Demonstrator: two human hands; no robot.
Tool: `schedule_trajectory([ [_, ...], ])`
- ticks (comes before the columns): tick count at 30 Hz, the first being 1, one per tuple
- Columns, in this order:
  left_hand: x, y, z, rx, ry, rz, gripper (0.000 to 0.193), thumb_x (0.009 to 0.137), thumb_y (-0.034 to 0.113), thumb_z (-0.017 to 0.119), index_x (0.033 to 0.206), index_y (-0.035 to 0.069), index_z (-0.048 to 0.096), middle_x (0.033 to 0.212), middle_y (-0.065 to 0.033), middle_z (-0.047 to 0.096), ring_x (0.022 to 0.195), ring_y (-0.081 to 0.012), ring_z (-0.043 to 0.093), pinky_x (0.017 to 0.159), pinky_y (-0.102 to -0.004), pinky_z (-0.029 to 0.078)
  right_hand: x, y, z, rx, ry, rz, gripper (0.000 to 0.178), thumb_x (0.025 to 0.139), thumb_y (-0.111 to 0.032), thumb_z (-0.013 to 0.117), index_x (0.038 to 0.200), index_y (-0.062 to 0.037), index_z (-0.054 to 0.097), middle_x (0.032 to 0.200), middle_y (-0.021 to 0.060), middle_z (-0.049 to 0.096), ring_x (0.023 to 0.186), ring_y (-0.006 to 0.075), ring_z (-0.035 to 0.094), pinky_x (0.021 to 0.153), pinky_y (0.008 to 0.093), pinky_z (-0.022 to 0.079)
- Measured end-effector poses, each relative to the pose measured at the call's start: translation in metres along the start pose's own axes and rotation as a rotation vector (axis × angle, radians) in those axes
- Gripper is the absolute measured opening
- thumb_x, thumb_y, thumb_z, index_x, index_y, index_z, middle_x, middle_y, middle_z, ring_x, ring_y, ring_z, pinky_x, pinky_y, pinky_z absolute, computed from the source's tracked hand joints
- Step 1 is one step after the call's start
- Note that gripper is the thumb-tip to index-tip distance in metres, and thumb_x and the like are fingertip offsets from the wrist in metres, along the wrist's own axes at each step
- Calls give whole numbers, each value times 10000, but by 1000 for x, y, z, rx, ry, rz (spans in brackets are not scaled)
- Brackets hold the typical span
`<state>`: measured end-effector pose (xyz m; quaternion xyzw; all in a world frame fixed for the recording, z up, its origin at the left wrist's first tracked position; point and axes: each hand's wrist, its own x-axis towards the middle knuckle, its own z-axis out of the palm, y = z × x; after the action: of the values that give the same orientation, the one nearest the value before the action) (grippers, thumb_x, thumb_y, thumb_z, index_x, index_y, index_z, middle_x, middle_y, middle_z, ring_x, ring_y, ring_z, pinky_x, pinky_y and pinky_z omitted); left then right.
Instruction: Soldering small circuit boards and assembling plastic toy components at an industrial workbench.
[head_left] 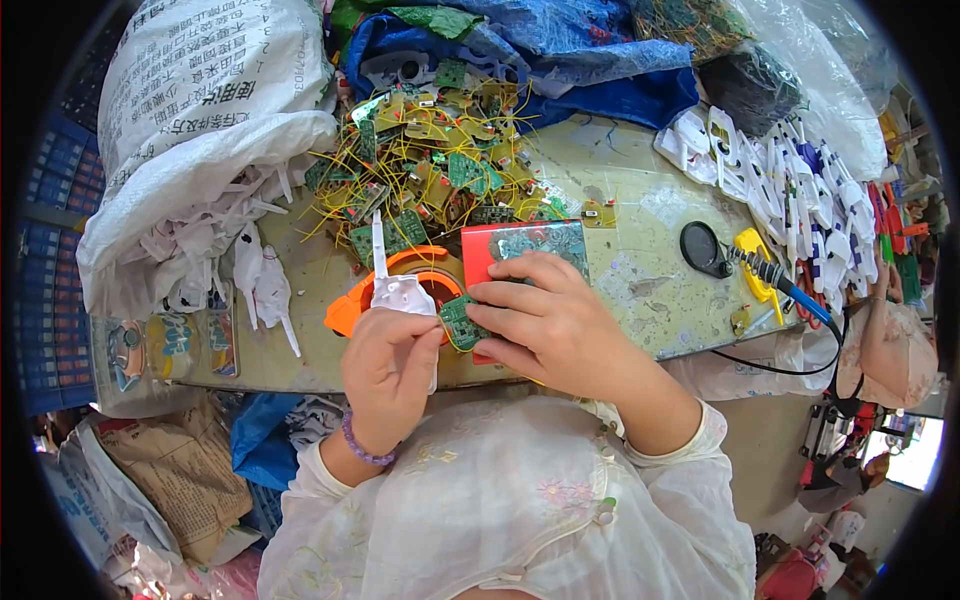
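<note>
Near the table's front edge, my left hand [388, 365] is closed on a white plastic shell [403, 292] whose narrow stem points away from me. Close to its right side, a small green circuit board [462, 322] is pinched in the fingers of my right hand [545, 318]. The board's left edge is beside my left fingertips; whether it touches the shell I cannot tell. Under and behind my hands are an orange tape dispenser [345, 312] and a red box [478, 250] with a clear, patterned top.
A heap of circuit boards with yellow wires [440, 165] lies beyond my hands. To the left, a white woven sack [215, 90] spills white shells. On the right are a soldering iron [790, 285], a round black lid [703, 248], a yellow tool [757, 262] and piled white shells [810, 195].
</note>
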<state>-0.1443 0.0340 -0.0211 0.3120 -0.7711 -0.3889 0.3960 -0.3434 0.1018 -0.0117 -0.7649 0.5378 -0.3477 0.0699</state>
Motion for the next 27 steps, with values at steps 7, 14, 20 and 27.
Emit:
schedule_trajectory([
  [7,-21,-21,4,-337,297,-126,116,884,-7,609,995,17,586,969,-85,584,824,-150,561,742,-253,444,-1,0,1,20,-10,17,299,731,-202,749,992,-63,698,1088,50,656,1077,253,576,945,442,432],
  [14,0,-20,5,302,130,94,109,813,52,690,914,52,651,894,-76,646,808,-225,595,762,-338,422,-2,2,-1,21,-24,5,283,714,-198,759,963,-75,704,1106,38,665,1081,234,589,951,435,428],
  [20,12,-13,7,253,83,-40,64,822,88,672,874,52,661,835,-81,661,797,-252,609,751,-351,431,-2,4,-1,41,-26,-6,299,678,-207,782,936,-82,700,1070,28,671,1066,231,588,932,412,437],
  [27,19,-10,0,-102,-86,-343,98,900,58,602,963,-13,628,848,-48,679,717,-86,616,640,-229,494,3,6,1,63,-41,-50,282,663,-207,786,898,-86,687,1036,28,666,1059,238,579,908,406,442],
])
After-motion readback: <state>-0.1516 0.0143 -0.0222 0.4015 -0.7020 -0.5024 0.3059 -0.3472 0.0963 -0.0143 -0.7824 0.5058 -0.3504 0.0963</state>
